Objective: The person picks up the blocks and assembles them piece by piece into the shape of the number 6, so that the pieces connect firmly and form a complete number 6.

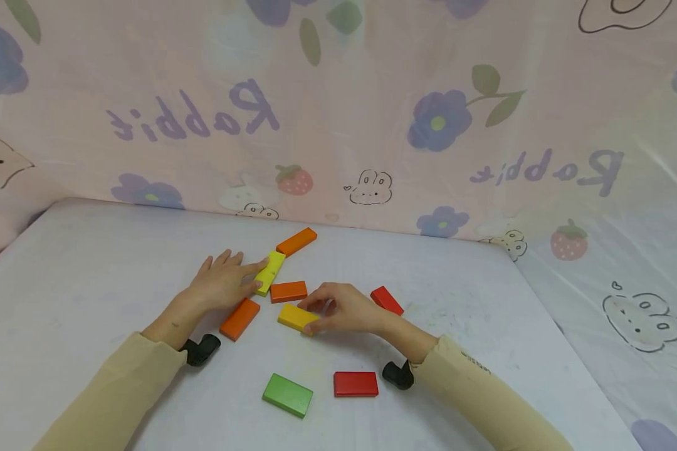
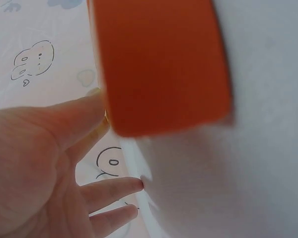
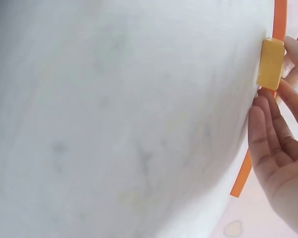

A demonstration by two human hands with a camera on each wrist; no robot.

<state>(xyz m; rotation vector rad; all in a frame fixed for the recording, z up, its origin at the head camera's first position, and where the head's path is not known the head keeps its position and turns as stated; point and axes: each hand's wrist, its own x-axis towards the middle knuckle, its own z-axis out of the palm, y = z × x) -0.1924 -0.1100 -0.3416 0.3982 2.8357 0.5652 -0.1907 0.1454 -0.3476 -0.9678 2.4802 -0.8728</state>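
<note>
My left hand [image 1: 222, 280] pinches a bright yellow block [image 1: 270, 274] between thumb and index finger; its other fingers are spread. The block lies on the table, with an orange block [image 1: 296, 242] by its far end and another orange block [image 1: 289, 292] by its near end. A third orange block [image 1: 240, 319] lies below the left hand, and an orange block [image 2: 164, 64] fills the top of the left wrist view. With thumb and fingers, my right hand [image 1: 346, 308] grips a darker yellow block [image 1: 296, 317], also seen as a yellow block [image 3: 271, 64] in the right wrist view.
One red block [image 1: 387, 300] lies just behind the right wrist. Nearer the front are a green block [image 1: 288, 395] and a second red block [image 1: 356, 384]. The white table [image 1: 485, 300] meets a patterned cloth [image 1: 338, 144] at its back edge.
</note>
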